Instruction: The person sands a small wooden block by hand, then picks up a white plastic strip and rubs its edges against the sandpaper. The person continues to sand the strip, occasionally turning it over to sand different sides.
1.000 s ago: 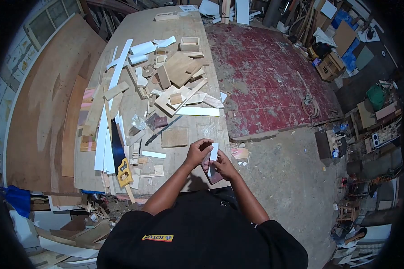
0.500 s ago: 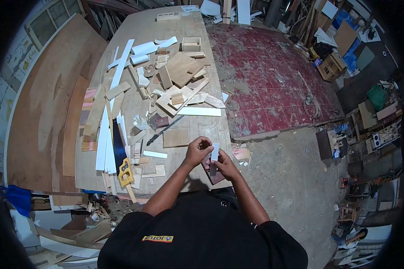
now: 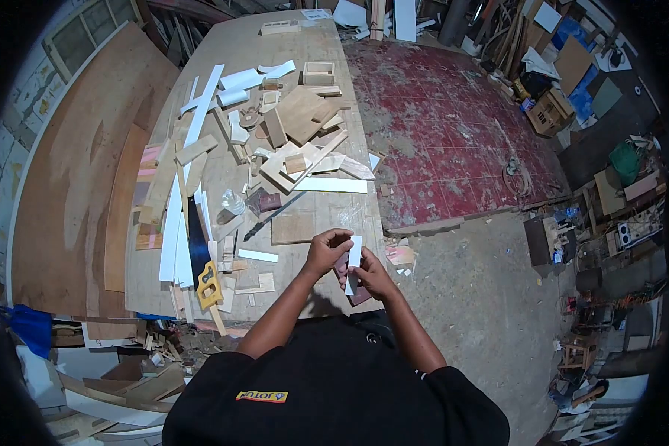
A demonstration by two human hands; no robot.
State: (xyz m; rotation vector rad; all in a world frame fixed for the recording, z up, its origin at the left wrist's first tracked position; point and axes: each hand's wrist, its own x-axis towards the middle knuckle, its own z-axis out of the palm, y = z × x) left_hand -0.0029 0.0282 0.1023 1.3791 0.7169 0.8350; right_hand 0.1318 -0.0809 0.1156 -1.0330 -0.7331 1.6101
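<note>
Near the table's front right corner, both hands are closed on a small flat white strip, held lengthwise away from me. My left hand pinches its far left edge. Lower down on the right side, my right hand grips the strip with thumb and fingers. A dark reddish sheet, which looks like sandpaper, shows under the hands and is partly hidden by them. Beyond my left hand, a flat square board lies on the table.
A yellow-handled handsaw lies at the left among long white strips. Wood offcuts and small open boxes are piled mid-table. A dark pencil-like rod lies nearby. The table's right edge drops to the concrete floor.
The white strip has been tilted, so its near end now shows bright white instead of shaded. Both hands stay in nearly the same place.
</note>
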